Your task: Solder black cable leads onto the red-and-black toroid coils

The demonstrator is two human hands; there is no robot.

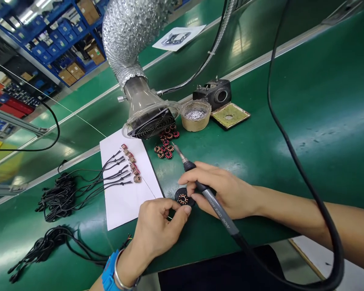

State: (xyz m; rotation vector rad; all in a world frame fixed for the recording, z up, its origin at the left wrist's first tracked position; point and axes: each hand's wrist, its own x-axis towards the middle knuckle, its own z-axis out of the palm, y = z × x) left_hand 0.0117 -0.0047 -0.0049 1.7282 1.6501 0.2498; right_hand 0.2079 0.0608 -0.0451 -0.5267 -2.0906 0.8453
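My right hand (224,188) is closed round the grip of a soldering iron (212,198), whose metal tip points up and left. Thumb and forefinger of my left hand (162,226) are pinched together at the edge of a small copper-wound toroid coil (182,199), which sits on a round black base (178,193). A thin solder wire (147,186) runs over the paper into my left hand. Fingers of my right hand are close to the coil's other side; whether they touch it I cannot tell. Beyond the iron tip lies a heap of red-and-black wound coils (165,148).
A fume extractor hood (151,121) hangs above the coils. Behind stand a tub of metal shavings (195,115), an iron holder (215,93) and a sponge tray (230,116). White paper (121,210) carries finished-looking coils (132,159); black cables (59,198) lie left. The iron's cord (291,157) loops right.
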